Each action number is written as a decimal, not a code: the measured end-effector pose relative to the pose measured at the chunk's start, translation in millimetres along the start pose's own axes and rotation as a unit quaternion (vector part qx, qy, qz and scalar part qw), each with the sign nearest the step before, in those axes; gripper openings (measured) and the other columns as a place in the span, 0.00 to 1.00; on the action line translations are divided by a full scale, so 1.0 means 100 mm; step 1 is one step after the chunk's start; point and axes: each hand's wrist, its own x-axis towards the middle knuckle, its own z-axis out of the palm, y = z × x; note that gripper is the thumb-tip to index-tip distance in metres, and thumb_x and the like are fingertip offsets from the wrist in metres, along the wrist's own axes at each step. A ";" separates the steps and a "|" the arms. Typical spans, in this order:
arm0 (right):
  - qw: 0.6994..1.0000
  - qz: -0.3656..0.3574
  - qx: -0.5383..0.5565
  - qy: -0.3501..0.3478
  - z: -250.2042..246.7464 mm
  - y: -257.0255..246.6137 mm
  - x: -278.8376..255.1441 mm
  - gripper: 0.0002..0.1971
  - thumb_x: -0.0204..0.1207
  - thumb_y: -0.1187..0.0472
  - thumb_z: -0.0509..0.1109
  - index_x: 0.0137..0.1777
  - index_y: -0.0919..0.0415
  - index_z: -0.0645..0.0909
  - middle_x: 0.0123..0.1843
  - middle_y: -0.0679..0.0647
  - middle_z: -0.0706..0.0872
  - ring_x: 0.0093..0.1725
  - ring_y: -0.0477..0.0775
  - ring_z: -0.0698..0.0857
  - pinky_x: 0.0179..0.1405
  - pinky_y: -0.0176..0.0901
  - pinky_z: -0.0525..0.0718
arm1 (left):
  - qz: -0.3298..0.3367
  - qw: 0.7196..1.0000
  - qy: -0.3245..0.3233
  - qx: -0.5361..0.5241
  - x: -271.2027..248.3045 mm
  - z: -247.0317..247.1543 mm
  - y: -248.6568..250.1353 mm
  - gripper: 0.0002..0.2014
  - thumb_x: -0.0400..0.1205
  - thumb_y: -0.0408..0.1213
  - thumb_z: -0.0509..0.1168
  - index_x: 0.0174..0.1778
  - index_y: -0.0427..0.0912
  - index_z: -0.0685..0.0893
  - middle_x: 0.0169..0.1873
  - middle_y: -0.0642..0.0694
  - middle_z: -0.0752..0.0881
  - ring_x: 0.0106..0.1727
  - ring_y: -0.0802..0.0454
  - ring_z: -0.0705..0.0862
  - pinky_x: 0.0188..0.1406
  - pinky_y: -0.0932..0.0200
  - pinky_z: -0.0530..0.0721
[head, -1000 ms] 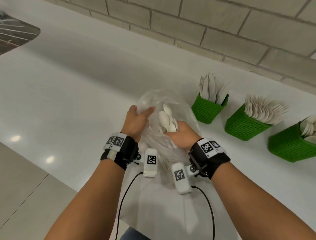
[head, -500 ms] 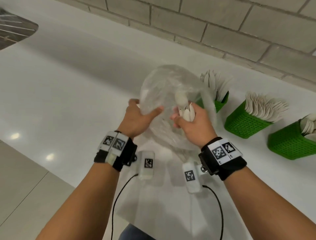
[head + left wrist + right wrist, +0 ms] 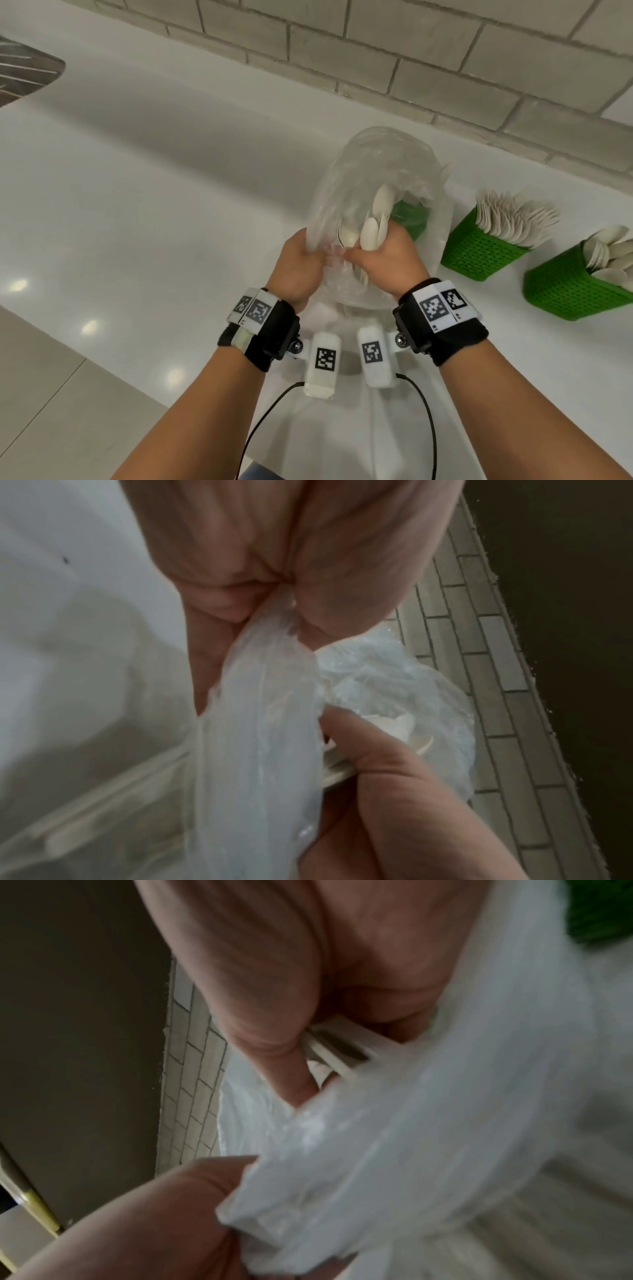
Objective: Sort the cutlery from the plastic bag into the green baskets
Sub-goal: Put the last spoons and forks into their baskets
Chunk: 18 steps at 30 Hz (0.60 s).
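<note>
A clear plastic bag is held up over the white counter, its film billowing away from me. My left hand grips the bag's gathered edge. My right hand grips a bunch of white spoons by their handles, bowls pointing up inside the bag's mouth. Three green baskets stand to the right: the left one shows only through the bag, the middle one holds pale cutlery fanned out, the right one holds spoons.
A grey brick wall runs along the back of the counter. A metal sink lies at the far left. The counter's front edge runs diagonally below my forearms, with tiled floor beyond it.
Both hands rose and drew together while the bag lifted off the counter. The spoon bunch in my right hand came up further, and the bag now covers the left basket.
</note>
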 end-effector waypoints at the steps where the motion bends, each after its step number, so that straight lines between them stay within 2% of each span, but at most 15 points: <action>1: 1.000 -0.004 0.007 0.000 0.02 0.01 0.00 0.19 0.63 0.59 0.84 0.50 0.62 0.81 0.45 0.58 0.88 0.45 0.56 0.88 0.48 0.55 0.88 | 0.014 1.000 0.006 -0.006 0.01 0.01 0.00 0.05 0.80 0.24 0.67 0.46 0.38 0.84 0.40 0.42 0.91 0.44 0.44 0.91 0.43 0.47 0.89; 2: 1.000 -0.009 0.016 0.003 0.03 0.02 -0.02 0.20 0.63 0.61 0.84 0.52 0.62 0.81 0.46 0.57 0.87 0.47 0.55 0.87 0.49 0.55 0.88 | 0.027 1.000 0.007 -0.011 0.02 0.01 -0.01 0.05 0.80 0.25 0.68 0.49 0.36 0.84 0.45 0.38 0.91 0.50 0.40 0.90 0.50 0.41 0.89; 4: 0.999 -0.009 0.039 0.018 0.06 0.04 -0.03 0.21 0.64 0.63 0.84 0.55 0.62 0.81 0.49 0.59 0.88 0.50 0.57 0.87 0.53 0.56 0.87 | 0.038 0.999 -0.007 -0.011 0.00 0.01 0.01 0.08 0.82 0.29 0.67 0.56 0.35 0.84 0.51 0.37 0.90 0.55 0.39 0.89 0.57 0.38 0.87; 6: 0.996 0.003 0.088 0.007 0.09 0.04 -0.05 0.21 0.65 0.66 0.83 0.56 0.64 0.81 0.51 0.63 0.88 0.52 0.60 0.88 0.56 0.57 0.88 | 0.043 0.999 -0.029 0.003 -0.02 -0.01 0.04 0.10 0.83 0.32 0.66 0.59 0.36 0.84 0.51 0.39 0.91 0.54 0.42 0.90 0.53 0.46 0.88; 8: 0.990 0.022 0.137 -0.022 0.08 0.04 -0.08 0.21 0.65 0.69 0.82 0.57 0.67 0.81 0.52 0.65 0.89 0.54 0.62 0.89 0.57 0.58 0.88 | 0.029 0.998 -0.046 0.016 -0.02 -0.06 0.07 0.10 0.82 0.27 0.66 0.58 0.37 0.84 0.48 0.43 0.91 0.50 0.46 0.90 0.45 0.54 0.87; 10: 0.989 0.033 0.138 -0.044 0.06 0.06 -0.08 0.20 0.63 0.73 0.82 0.54 0.67 0.82 0.49 0.61 0.90 0.51 0.58 0.90 0.54 0.54 0.88 | 0.003 0.999 -0.046 0.008 0.00 -0.08 0.10 0.12 0.77 0.28 0.69 0.56 0.38 0.83 0.46 0.43 0.91 0.49 0.45 0.90 0.43 0.54 0.88; 12: 0.991 0.037 0.113 -0.057 0.04 0.05 -0.09 0.18 0.61 0.76 0.81 0.49 0.64 0.81 0.42 0.55 0.86 0.44 0.52 0.87 0.46 0.48 0.86 | 0.006 1.000 -0.022 0.002 0.02 -0.08 0.16 0.18 0.73 0.38 0.73 0.58 0.40 0.81 0.52 0.42 0.90 0.54 0.44 0.89 0.51 0.46 0.89; 13: 0.992 0.035 0.103 -0.066 0.05 0.04 -0.10 0.18 0.61 0.77 0.80 0.48 0.63 0.81 0.40 0.54 0.84 0.41 0.49 0.85 0.42 0.46 0.86 | 0.032 0.999 -0.011 0.018 0.04 -0.07 0.18 0.18 0.74 0.41 0.74 0.58 0.42 0.82 0.52 0.44 0.90 0.54 0.46 0.89 0.53 0.45 0.88; 15: 0.992 0.023 0.095 -0.076 0.08 0.02 -0.11 0.17 0.62 0.77 0.80 0.49 0.64 0.81 0.39 0.52 0.84 0.38 0.45 0.84 0.38 0.38 0.84 | 0.100 0.992 0.020 0.076 0.06 -0.06 0.22 0.07 0.80 0.39 0.72 0.51 0.43 0.84 0.45 0.47 0.90 0.49 0.51 0.89 0.51 0.47 0.87; 16: 0.992 0.016 0.096 -0.077 0.07 0.01 -0.11 0.17 0.64 0.75 0.80 0.50 0.63 0.82 0.40 0.51 0.85 0.39 0.44 0.84 0.39 0.35 0.84 | 0.118 0.988 0.044 0.093 0.07 -0.07 0.23 0.03 0.82 0.37 0.69 0.49 0.43 0.84 0.43 0.47 0.90 0.47 0.50 0.89 0.50 0.47 0.87; 18: 0.991 0.005 0.105 -0.082 0.01 0.02 -0.10 0.17 0.69 0.72 0.79 0.57 0.64 0.83 0.49 0.53 0.89 0.47 0.45 0.87 0.49 0.33 0.84 | 0.104 0.989 0.083 0.068 0.09 -0.12 0.22 0.04 0.85 0.34 0.64 0.51 0.39 0.83 0.45 0.43 0.89 0.47 0.46 0.89 0.49 0.41 0.89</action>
